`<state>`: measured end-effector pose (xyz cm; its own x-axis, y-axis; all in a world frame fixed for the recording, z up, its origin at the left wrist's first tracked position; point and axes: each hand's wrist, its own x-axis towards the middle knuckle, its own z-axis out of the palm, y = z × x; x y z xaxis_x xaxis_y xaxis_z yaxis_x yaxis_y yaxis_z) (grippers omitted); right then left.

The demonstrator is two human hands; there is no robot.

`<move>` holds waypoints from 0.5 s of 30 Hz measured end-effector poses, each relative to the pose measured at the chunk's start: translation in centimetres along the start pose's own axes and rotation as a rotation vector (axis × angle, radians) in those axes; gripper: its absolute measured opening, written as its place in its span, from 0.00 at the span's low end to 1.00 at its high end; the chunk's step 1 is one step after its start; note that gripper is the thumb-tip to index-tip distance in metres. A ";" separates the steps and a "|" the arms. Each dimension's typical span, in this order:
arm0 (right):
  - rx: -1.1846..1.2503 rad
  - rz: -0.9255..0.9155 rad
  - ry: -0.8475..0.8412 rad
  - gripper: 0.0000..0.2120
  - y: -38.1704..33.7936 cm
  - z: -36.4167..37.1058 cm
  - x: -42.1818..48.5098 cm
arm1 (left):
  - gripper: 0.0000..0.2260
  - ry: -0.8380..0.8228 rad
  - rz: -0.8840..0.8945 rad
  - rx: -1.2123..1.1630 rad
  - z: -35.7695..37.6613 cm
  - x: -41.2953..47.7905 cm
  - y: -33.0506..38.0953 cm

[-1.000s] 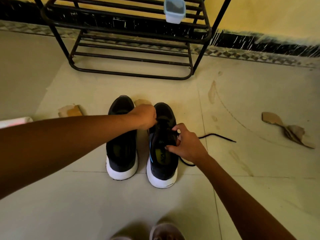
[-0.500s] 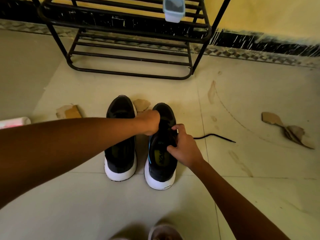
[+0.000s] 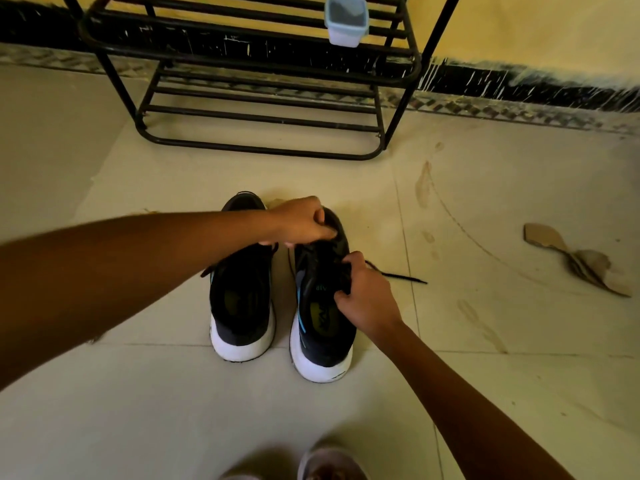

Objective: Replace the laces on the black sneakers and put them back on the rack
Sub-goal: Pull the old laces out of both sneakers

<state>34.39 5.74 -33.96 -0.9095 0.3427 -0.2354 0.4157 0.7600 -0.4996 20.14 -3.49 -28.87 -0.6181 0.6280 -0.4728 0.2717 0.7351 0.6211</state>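
Since a second ago our left grip (image 3: 301, 220) slid toeward, pinching the lace (image 3: 398, 276); right grip (image 3: 367, 296) pinches the right sneaker (image 3: 323, 344) by its tongue, on the floor (image 3: 138, 410) short of the rack (image 3: 263, 109). If we tug hard, the loose end could slip from its eyelet.

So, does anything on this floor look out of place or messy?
Yes: a torn cardboard scrap and brown smears mark the floor at right, and a plastic tub sits on the shoe rack.
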 end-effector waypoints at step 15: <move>0.007 0.087 -0.001 0.22 -0.2 0.3 0.2 | 0.14 0.399 0.112 0.317 -3.2 0.1 0.9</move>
<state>34.18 5.53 -34.13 -0.8699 0.4068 -0.2788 0.4932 0.7236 -0.4828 17.92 -3.58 -26.40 -0.7887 0.6064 -0.1009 0.5240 0.7491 0.4053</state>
